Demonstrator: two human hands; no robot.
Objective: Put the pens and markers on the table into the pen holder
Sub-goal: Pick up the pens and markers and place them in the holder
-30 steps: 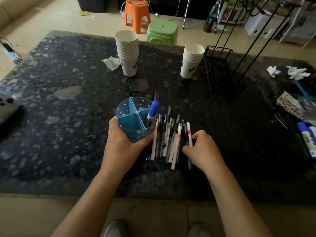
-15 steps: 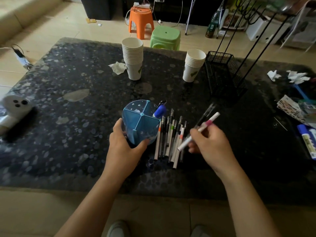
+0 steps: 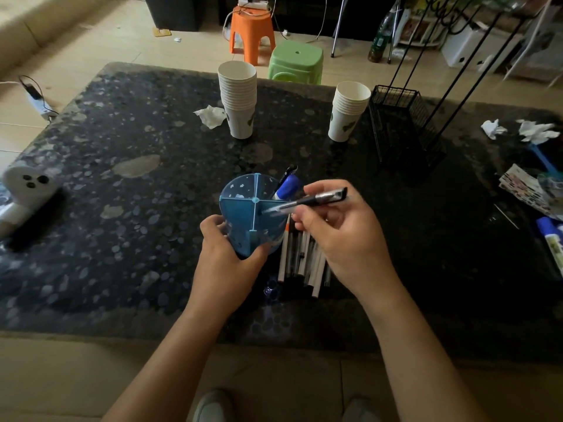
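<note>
A round blue pen holder (image 3: 243,205) with four compartments stands on the dark speckled table (image 3: 122,208). My left hand (image 3: 225,257) grips its near side. A blue-capped marker (image 3: 288,185) and a dark pen stick out of its far right compartment. My right hand (image 3: 341,239) holds a black pen (image 3: 307,202) nearly level, its tip over the holder's right rim. A row of several pens (image 3: 300,263) lies on the table just right of the holder, partly hidden under my right hand.
Two stacks of paper cups (image 3: 239,99) (image 3: 348,111) stand further back, with a black wire basket (image 3: 402,129) at their right. Crumpled tissues (image 3: 515,130), papers and a blue glue stick (image 3: 551,242) lie at the right edge. A white device (image 3: 27,184) sits far left.
My right hand picked pens from the row, lifted them and swung left; it now holds a black pen with its tip at the holder. The left hand stayed on the holder.
</note>
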